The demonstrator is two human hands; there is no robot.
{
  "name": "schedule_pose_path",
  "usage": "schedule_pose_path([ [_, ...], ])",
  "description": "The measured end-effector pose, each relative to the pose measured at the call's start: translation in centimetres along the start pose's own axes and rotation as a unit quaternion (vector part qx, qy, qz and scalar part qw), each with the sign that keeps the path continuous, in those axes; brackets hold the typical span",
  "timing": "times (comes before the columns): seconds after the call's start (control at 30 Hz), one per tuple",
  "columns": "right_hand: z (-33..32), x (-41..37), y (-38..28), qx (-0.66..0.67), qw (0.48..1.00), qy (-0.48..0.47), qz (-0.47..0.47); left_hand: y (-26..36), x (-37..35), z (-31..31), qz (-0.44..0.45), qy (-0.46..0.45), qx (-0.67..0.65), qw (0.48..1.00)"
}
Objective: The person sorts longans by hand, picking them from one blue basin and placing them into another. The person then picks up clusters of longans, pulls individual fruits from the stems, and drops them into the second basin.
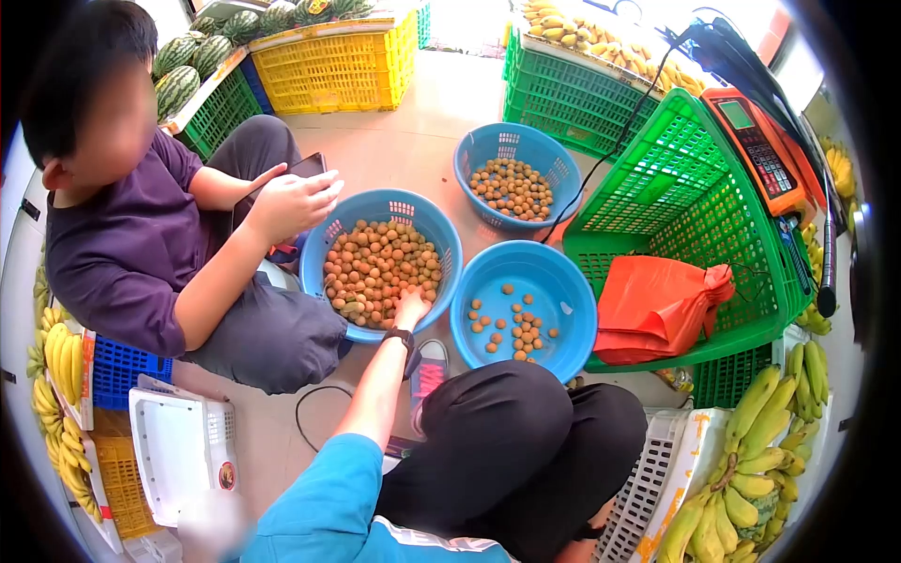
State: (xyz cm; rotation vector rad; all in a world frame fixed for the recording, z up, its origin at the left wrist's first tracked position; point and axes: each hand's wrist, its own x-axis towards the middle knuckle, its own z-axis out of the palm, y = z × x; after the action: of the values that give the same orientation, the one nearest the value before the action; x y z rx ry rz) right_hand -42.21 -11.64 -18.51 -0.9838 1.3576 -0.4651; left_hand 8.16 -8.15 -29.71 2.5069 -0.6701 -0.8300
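Note:
My left hand [411, 308], with a dark band at the wrist, reaches into a blue basin [453, 258] heaped with round brown longans [380, 267]. Its fingers curl down among the fruit at the near right side of the heap. Right of it stands a second blue basin [587, 324] with a scattering of longans [526, 330] on its bottom. My right hand [601, 515] shows only in part beside my right knee, past a black wristband; its fingers are hidden. Behind, a third blue basin [466, 169] holds more longans [511, 188].
A person [122, 235] sits at the left holding a phone [310, 166]. On the right, a green crate [648, 178] holds a red plastic bag [657, 305], with an orange scale [755, 150] at its edge. Bananas [741, 479] and watermelons [178, 92] surround the floor. A cable hangs past the basins.

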Motion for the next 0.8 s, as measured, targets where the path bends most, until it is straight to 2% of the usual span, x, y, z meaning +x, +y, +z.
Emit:
schedule_pose_path([
  [0.03,-0.2,-0.3,0.2,0.002,1.000,0.003,0.000,1.1,-1.1,-0.8,-0.054,-0.021,0.013,0.998],
  [0.13,-0.9,-1.2,0.9,0.000,1.000,0.016,0.005,1.6,-0.9,-1.0,-0.082,-0.041,0.047,0.995],
  [0.2,-1.3,-1.7,1.3,0.001,1.000,0.025,0.009,1.3,-0.3,-0.9,-0.068,-0.040,0.048,0.996],
  [0.3,-1.4,-1.9,1.5,-0.001,0.999,0.033,0.009,0.4,-0.7,-0.3,-0.007,0.041,0.020,0.999],
  [0.4,-1.6,-2.2,1.6,-0.001,0.999,0.047,0.020,-0.2,-0.9,0.0,0.026,0.059,-0.017,0.998],
  [0.5,-1.6,-2.4,1.6,-0.004,0.998,0.055,0.023,-0.5,-0.9,-0.6,0.063,0.008,-0.041,0.997],
  [0.63,-1.7,-2.7,1.8,-0.008,0.998,0.060,0.023,0.0,-2.2,-1.3,0.065,0.050,-0.072,0.994],
  [0.7,-1.9,-3.0,2.0,-0.007,0.998,0.064,0.022,-0.5,-1.3,-1.0,0.109,-0.016,-0.138,0.984],
  [0.8,-2.1,-3.4,2.3,-0.007,0.998,0.065,0.018,-1.1,-0.4,0.1,0.150,-0.001,-0.195,0.969],
])
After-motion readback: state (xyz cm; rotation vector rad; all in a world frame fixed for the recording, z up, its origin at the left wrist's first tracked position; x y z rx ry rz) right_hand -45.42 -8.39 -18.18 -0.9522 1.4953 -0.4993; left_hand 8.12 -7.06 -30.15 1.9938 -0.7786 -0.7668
